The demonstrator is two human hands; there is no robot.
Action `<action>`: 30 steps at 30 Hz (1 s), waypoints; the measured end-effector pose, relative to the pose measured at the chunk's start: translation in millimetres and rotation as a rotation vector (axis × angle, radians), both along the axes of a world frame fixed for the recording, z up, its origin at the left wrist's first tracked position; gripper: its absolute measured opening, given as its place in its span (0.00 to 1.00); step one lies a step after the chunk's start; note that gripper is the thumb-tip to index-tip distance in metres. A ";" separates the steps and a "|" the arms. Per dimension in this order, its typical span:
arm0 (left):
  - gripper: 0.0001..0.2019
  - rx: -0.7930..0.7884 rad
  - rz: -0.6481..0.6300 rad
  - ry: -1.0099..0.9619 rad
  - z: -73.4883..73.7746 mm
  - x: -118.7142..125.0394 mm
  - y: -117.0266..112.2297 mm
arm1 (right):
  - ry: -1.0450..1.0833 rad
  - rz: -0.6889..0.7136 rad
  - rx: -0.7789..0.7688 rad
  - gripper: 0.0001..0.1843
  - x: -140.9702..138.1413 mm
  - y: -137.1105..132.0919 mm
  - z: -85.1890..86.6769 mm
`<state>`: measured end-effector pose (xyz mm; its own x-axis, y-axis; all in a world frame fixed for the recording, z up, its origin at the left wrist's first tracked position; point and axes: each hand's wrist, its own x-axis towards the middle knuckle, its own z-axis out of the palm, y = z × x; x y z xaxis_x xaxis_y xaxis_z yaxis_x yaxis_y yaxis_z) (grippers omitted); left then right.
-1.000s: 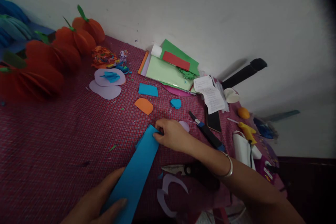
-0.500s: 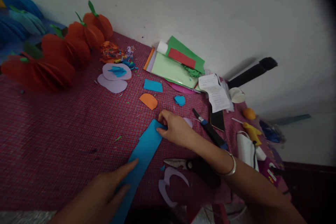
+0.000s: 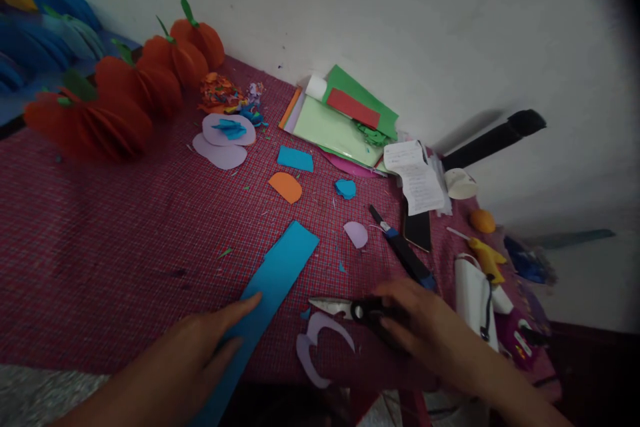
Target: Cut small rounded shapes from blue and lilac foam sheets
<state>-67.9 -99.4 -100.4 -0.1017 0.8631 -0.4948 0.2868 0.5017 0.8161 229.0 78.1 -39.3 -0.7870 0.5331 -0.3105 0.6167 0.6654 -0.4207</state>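
Observation:
A long blue paper strip, its layers slightly offset at the far end, lies slantwise over the checked cloth. My left hand holds its near part, with the forefinger stretched along the top and the thumb lower down; the other fingers are hidden. To the right, my right hand curls round the dark handles of a pair of scissors, whose blades point left. Just below the blades are a curved lilac paper offcut and a small blue scrap. A lilac paper semicircle lies beyond the scissors.
Orange paper pumpkins stand at the left. Lilac ovals, an orange semicircle and blue pieces lie mid-cloth. Stacked coloured sheets rest by the wall. A utility knife, phone and yellow glue gun are at right.
My right hand has let go of the strip's far end and moved down and right to the scissors' handles, uncovering the lilac semicircle. My left hand stays on the strip.

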 end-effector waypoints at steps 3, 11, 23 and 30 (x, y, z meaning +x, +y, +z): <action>0.25 0.020 -0.042 0.048 -3.6 -0.9 -2.2 | 0.010 0.022 0.108 0.27 42.1 -19.9 -23.5; 0.25 -0.038 0.001 0.058 -0.6 -7.9 1.0 | -0.010 -0.001 0.132 0.33 42.4 -13.6 -28.3; 0.31 -0.265 0.150 -0.339 -2.7 -16.5 -1.2 | 0.164 -0.358 -1.037 0.36 28.6 1.3 16.3; 0.31 -0.378 0.142 -0.488 -6.9 -27.6 3.8 | 0.133 -0.453 -1.304 0.39 14.2 -8.1 5.0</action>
